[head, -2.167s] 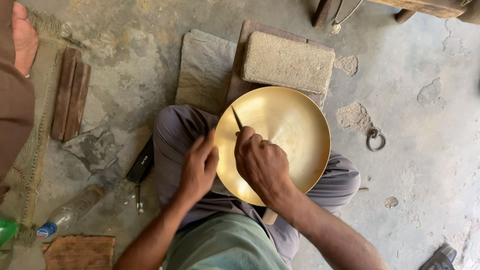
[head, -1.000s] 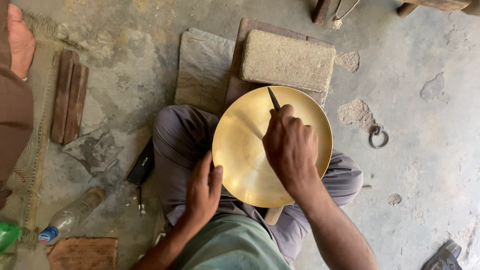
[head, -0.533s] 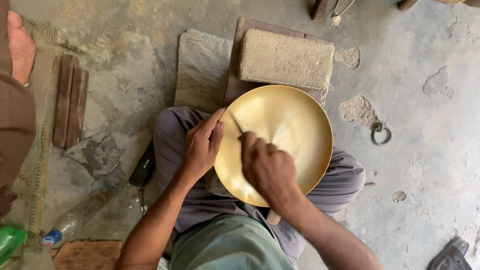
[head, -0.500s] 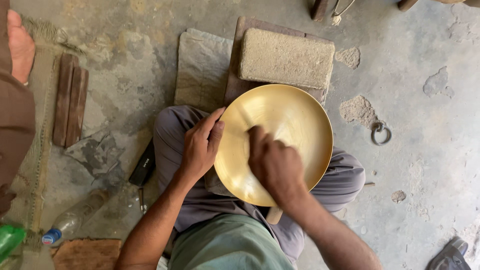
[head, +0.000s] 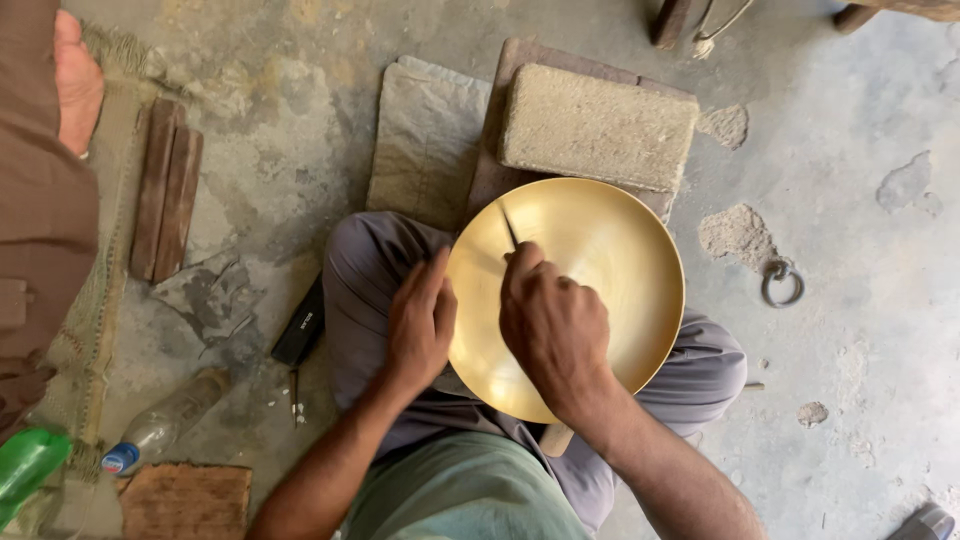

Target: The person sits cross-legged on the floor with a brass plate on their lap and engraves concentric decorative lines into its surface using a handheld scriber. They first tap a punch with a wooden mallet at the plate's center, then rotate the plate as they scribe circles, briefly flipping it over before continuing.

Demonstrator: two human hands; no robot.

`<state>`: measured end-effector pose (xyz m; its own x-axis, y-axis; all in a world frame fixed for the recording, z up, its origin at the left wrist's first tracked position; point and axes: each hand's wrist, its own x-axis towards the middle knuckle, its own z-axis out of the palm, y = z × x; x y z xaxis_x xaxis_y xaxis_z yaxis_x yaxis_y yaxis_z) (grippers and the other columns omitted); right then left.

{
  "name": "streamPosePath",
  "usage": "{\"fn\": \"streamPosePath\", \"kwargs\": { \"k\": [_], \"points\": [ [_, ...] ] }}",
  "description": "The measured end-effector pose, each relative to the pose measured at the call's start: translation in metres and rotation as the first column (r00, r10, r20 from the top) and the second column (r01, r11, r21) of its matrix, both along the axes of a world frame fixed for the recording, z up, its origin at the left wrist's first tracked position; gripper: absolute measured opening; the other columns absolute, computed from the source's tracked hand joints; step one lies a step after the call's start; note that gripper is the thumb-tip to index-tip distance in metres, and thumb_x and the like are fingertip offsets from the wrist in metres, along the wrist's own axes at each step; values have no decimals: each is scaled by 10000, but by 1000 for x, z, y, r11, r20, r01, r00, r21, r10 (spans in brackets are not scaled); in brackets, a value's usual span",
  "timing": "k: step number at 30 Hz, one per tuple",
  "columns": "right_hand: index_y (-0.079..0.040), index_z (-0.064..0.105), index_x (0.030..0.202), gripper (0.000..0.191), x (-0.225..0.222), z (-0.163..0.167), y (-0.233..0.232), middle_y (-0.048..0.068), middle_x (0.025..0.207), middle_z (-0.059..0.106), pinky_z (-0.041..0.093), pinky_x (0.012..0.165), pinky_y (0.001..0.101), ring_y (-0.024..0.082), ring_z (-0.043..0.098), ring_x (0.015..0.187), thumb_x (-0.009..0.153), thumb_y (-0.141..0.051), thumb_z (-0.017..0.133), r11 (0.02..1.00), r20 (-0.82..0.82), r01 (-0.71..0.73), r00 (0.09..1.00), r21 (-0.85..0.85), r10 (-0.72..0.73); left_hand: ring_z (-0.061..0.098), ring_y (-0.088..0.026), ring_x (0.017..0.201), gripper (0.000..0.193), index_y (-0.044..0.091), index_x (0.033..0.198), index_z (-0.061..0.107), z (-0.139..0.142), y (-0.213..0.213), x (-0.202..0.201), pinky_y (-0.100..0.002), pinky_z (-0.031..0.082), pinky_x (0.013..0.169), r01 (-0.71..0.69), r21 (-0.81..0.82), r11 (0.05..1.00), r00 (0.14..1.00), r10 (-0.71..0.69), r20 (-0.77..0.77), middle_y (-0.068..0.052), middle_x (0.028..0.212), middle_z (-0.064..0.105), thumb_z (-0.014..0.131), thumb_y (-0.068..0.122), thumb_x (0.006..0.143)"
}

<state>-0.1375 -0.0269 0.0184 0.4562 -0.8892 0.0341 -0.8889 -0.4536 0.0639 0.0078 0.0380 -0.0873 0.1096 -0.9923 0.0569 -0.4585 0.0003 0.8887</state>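
Note:
A round brass plate (head: 620, 270) rests tilted on my lap, its far edge against a rough block (head: 596, 128). My right hand (head: 555, 325) is closed around a thin metal scraping tool (head: 508, 228), whose blade lies on the plate's upper left face. My left hand (head: 420, 322) grips the plate's left rim, fingers over my grey trouser knee.
A folded grey cloth (head: 425, 140) lies beside the block. Two wooden strips (head: 165, 202), a dark flat box (head: 300, 325), a clear plastic bottle (head: 165, 420) and a green bottle (head: 25, 470) lie at the left. Another person's bare foot (head: 75, 80) is at top left. A metal ring (head: 782, 283) lies at right.
My right hand has stroked the tool back and forth across the plate and is now near the upper left. My left hand shifted up onto the plate's left rim.

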Motion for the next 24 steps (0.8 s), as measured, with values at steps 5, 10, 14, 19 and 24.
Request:
{"fn": "streamPosePath", "kwargs": {
  "k": [5,10,14,19,24],
  "points": [
    [-94,495,797,303,-9,10,10,53,536,547,447,355,356,209,616,417,1047,-248,570,988,49,-139,989,-60,142,662,-369,1162,371,-10,1448,528,12,-56,19,-442,535,933,203,-106,973,974,-212,-78,-227,1309,658,417,204,1166],
    [-71,495,797,334,-20,14,-10,71,489,549,440,332,385,248,589,361,1067,-247,582,994,98,81,991,73,-88,669,-380,1186,372,-32,1427,538,15,3,7,-437,527,1004,-99,-121,988,994,93,-55,-246,1319,654,392,208,1183],
    [-67,488,799,330,-7,3,-11,73,483,544,442,335,366,243,596,374,1071,-233,572,986,69,146,986,78,-152,692,-371,1018,440,-85,1409,498,7,75,-19,-427,547,846,-108,124,986,985,123,-122,-257,1209,656,506,192,1067],
    [-74,475,762,362,4,-5,3,53,484,535,443,320,338,209,607,374,1063,-252,569,994,23,45,999,103,-48,658,-415,1069,430,-106,1442,461,-6,81,-28,-442,534,891,-116,84,990,992,120,-39,-276,1229,633,497,139,1090],
    [-88,470,771,356,-4,1,16,28,522,513,439,352,326,168,609,423,1071,-251,574,970,-45,-238,971,-57,236,658,-393,1020,450,-72,1471,467,-5,9,10,-450,529,843,61,161,985,998,-58,-23,-246,1184,644,497,114,1063]
  ]
}}
